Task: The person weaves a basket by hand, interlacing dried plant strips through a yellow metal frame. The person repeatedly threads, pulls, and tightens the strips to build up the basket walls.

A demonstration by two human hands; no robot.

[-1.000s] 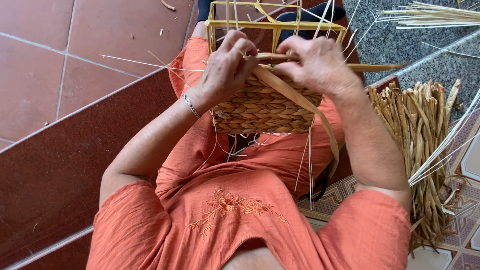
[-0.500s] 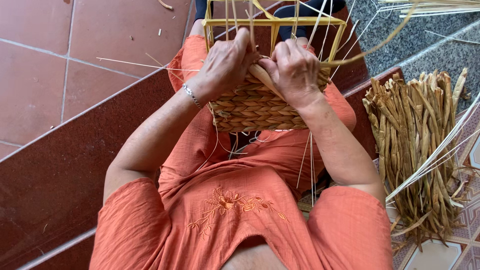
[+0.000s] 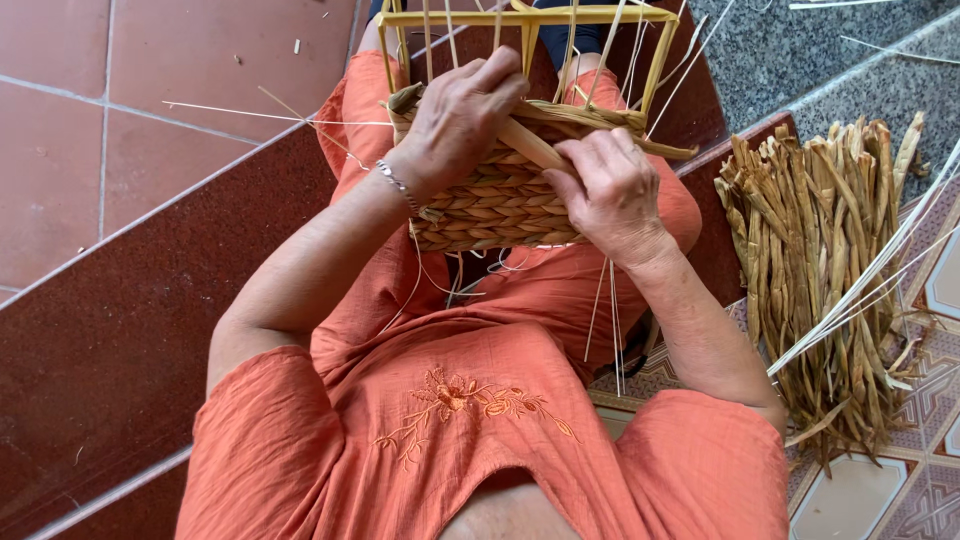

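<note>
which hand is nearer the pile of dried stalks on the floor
Right. The right hand works the basket on the side facing the stalks, apart from them; the left hand grips the basket's far side.

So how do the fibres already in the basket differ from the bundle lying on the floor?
The woven basket on the lap holds its fibres plaited into tight horizontal rows around a yellow frame; the loose bundle lies unworked in long, roughly parallel strands on the tiled floor. The left hand and right hand both rest on the basket; nothing touches the bundle. The basket is compact, the bundle sprawls longer. Both look like the same dry tan plant material.
</note>
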